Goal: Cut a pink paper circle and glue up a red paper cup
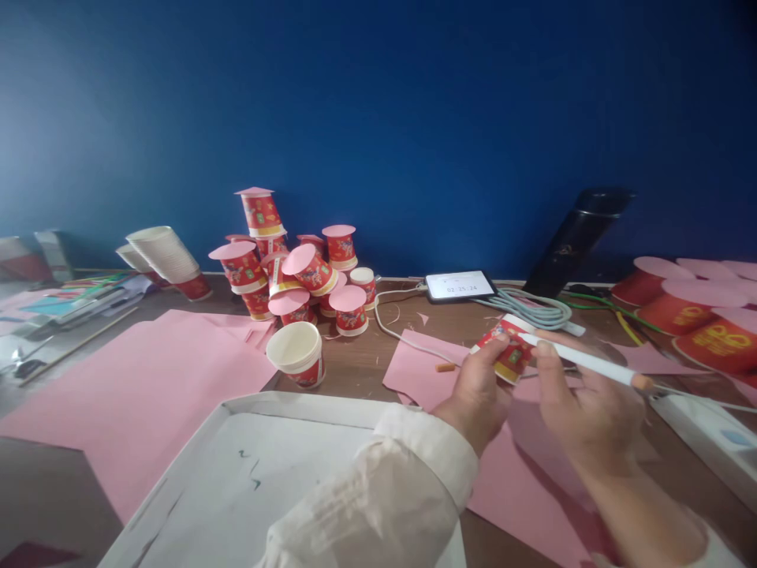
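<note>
My left hand [478, 388] grips a small red paper cup [509, 348], tipped on its side above a pink paper sheet [532, 442]. My right hand [583, 394] is closed around a white pencil [583, 360] whose point rests against the cup. A white sleeve covers my left forearm. An open red cup with a white inside [297, 353] stands on the table to the left.
A pile of red cups with pink paper lids [296, 272] stands at the back by the blue wall. Stacked white cups [162, 254] lie at the left, a phone [460, 285] with cables, a dark flask [573, 237], more lidded cups [691, 308] at right, a white tray [236, 473] in front.
</note>
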A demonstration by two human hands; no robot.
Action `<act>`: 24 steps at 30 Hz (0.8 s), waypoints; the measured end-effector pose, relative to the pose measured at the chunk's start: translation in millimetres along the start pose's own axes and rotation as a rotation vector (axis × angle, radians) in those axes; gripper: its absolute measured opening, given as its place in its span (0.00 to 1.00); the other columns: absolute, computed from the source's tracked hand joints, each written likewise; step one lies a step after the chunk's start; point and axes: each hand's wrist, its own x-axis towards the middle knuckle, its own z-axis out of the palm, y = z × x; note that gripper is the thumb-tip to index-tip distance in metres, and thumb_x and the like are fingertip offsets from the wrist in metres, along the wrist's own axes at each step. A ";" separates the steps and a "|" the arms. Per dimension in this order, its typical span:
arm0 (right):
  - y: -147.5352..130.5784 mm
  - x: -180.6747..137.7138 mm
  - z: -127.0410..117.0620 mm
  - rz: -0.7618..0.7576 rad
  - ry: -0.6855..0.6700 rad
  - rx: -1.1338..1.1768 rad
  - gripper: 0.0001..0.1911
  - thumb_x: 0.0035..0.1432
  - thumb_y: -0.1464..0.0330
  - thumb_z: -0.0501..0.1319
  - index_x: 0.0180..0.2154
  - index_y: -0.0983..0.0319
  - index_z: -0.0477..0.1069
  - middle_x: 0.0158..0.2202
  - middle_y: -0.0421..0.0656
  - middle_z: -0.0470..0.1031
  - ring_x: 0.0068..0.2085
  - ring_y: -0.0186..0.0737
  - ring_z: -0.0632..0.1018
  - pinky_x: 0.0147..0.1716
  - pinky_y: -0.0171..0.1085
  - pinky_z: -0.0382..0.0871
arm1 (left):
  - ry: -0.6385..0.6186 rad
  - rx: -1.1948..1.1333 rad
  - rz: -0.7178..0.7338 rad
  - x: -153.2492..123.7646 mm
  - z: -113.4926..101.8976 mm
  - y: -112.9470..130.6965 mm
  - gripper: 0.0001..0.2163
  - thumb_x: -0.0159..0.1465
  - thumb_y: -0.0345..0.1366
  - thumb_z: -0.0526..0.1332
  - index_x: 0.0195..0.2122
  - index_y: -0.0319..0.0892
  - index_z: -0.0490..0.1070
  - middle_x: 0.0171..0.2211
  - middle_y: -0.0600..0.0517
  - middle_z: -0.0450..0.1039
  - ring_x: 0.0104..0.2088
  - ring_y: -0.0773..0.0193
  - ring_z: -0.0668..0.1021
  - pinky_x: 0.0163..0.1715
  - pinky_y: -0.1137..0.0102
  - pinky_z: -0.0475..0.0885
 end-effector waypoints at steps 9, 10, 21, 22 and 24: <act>-0.5 -2.3 0.5 0.029 0.001 -0.070 0.15 0.70 0.64 0.59 0.46 0.62 0.83 0.42 0.50 0.87 0.44 0.49 0.86 0.42 0.42 0.77 | 0.000 0.003 0.004 0.6 -0.2 -0.6 0.05 0.65 0.28 0.65 0.39 0.33 0.82 0.38 0.43 0.82 0.36 0.64 0.84 0.45 0.74 0.77; 0.1 -3.4 0.8 0.039 0.000 -0.077 0.15 0.70 0.63 0.59 0.46 0.62 0.83 0.41 0.50 0.87 0.44 0.49 0.86 0.42 0.42 0.77 | -0.006 -0.001 0.003 1.3 -0.6 -0.8 0.06 0.65 0.28 0.65 0.40 0.33 0.82 0.39 0.43 0.82 0.37 0.64 0.84 0.45 0.74 0.77; 3.7 -6.0 3.3 0.079 -0.010 -0.091 0.16 0.70 0.61 0.59 0.45 0.61 0.83 0.40 0.51 0.86 0.42 0.50 0.85 0.41 0.44 0.76 | 0.014 -0.016 0.005 3.8 -0.8 -1.9 0.05 0.65 0.27 0.65 0.38 0.35 0.81 0.38 0.44 0.83 0.36 0.64 0.84 0.42 0.74 0.78; 3.7 -5.6 3.3 0.083 -0.015 -0.092 0.16 0.70 0.61 0.59 0.44 0.61 0.83 0.40 0.51 0.86 0.41 0.50 0.84 0.41 0.44 0.76 | 0.018 -0.018 0.005 3.6 -0.3 -1.6 0.04 0.65 0.27 0.65 0.37 0.36 0.81 0.37 0.44 0.83 0.36 0.64 0.84 0.42 0.74 0.78; 3.6 -5.1 3.3 0.081 -0.016 -0.089 0.16 0.70 0.61 0.59 0.44 0.61 0.83 0.39 0.51 0.86 0.40 0.50 0.84 0.40 0.43 0.75 | 0.025 -0.023 0.005 3.1 0.6 -1.0 0.04 0.64 0.27 0.65 0.37 0.36 0.81 0.37 0.44 0.83 0.35 0.64 0.84 0.42 0.74 0.78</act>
